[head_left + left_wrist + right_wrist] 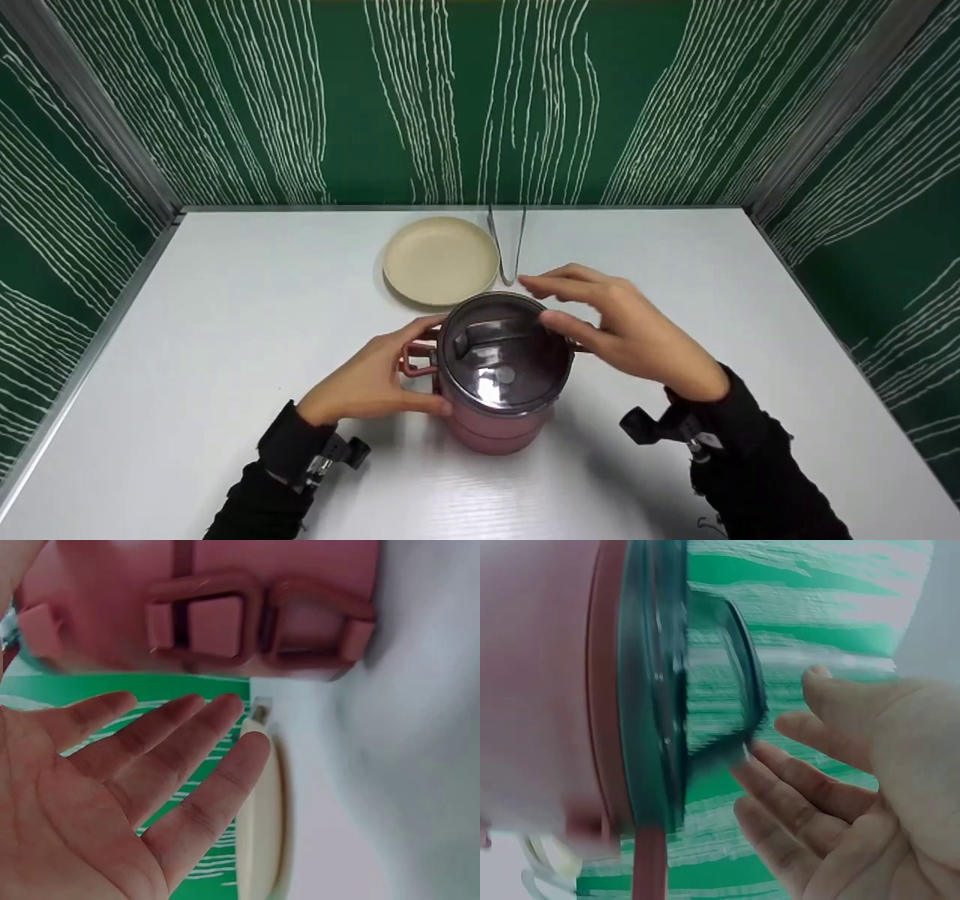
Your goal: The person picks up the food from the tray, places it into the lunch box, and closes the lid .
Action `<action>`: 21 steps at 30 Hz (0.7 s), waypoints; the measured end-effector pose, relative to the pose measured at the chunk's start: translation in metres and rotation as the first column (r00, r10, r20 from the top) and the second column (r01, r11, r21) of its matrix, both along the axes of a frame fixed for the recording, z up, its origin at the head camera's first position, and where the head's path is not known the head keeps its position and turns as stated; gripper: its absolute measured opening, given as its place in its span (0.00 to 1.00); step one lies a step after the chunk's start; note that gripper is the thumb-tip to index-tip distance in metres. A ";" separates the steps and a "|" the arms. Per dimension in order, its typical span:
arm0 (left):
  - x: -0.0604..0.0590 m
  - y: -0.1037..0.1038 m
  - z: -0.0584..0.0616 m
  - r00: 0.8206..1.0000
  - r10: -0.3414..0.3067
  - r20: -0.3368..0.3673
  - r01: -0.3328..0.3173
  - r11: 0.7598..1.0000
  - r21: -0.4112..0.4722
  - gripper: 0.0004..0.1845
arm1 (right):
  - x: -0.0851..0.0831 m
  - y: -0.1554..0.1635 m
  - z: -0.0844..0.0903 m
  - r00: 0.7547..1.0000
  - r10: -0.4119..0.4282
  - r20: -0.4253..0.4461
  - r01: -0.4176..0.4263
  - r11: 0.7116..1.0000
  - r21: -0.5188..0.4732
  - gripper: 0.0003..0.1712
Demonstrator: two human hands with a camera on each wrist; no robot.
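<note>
A pink pot (496, 435) stands upright at the middle of the table, covered by a dark glass lid (517, 390) with an arched handle (754, 679). Two loop handles (259, 622), one over the other, stick out from its side in the left wrist view. My left hand (371, 379) is spread beside the pot's left side, thumb and fingers around the handle area, its fingers nearly straight. Over the right edge of the lid hovers my right hand (615, 322), fingers loosely extended with nothing in them. In the right wrist view its fingertips come close to the lid handle.
Behind the pot lies a beige plate (441, 260). Thin metal tongs (508, 279) rest beside the plate, toward the back edge. Green panels (645, 97) with white streaks wall in the white table (225, 300) at the back and sides.
</note>
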State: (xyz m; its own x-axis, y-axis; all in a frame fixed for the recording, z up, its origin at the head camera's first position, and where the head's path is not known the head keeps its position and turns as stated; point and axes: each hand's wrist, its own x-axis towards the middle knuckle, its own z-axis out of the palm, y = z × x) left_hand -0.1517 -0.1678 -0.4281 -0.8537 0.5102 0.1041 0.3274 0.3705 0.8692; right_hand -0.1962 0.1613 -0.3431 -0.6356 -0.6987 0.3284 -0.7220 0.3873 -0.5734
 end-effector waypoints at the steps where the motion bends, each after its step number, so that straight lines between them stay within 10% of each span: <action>1: 0.001 -0.001 0.003 1.000 0.010 0.003 -0.010 1.000 -0.006 0.56 | -0.001 0.006 -0.003 1.000 -0.019 0.000 0.019 1.000 -0.022 0.25; 21: 0.010 0.000 0.027 0.962 0.099 -0.256 -0.107 0.994 -0.017 0.29 | 0.004 0.043 -0.038 0.995 -0.088 -0.035 0.091 0.992 0.084 0.27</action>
